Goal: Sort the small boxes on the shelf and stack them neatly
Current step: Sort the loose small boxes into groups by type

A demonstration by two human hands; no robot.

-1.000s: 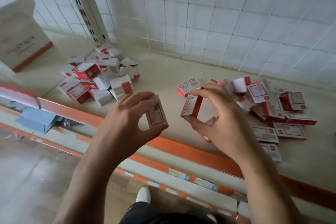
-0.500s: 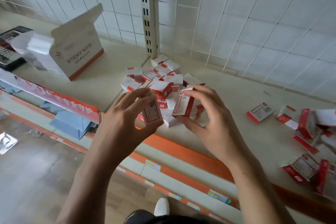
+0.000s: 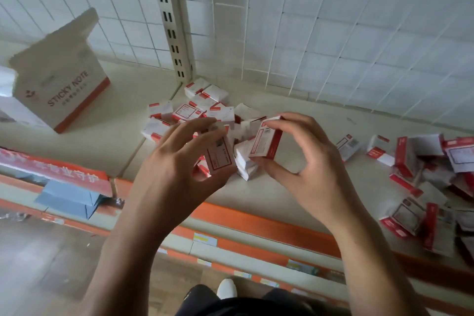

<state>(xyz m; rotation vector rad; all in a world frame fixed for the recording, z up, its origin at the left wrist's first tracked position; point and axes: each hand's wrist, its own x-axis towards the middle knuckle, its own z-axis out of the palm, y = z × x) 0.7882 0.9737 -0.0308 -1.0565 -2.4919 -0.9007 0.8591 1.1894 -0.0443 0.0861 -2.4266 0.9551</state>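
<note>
At twelve o'clock we face a white wire-grid panel (image 3: 333, 20), with a slotted cream upright (image 3: 170, 20) at eleven. The pale shelf (image 3: 123, 115) runs from nine to three, its front edge (image 3: 256, 223) orange. At seven we see brown wood-look floor (image 3: 46, 264) in soft, even light.

Left hand (image 3: 177, 161), right hand (image 3: 315, 169) bare; dk trousers (image 3: 243, 305), wht shoe (image 3: 227, 288).

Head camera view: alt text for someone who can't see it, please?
A left hand and right hand each hold a small red-and-white box over a shelf. Similar boxes lie heaped behind and scattered to the right; a Sticky Note carton stands left.
</note>
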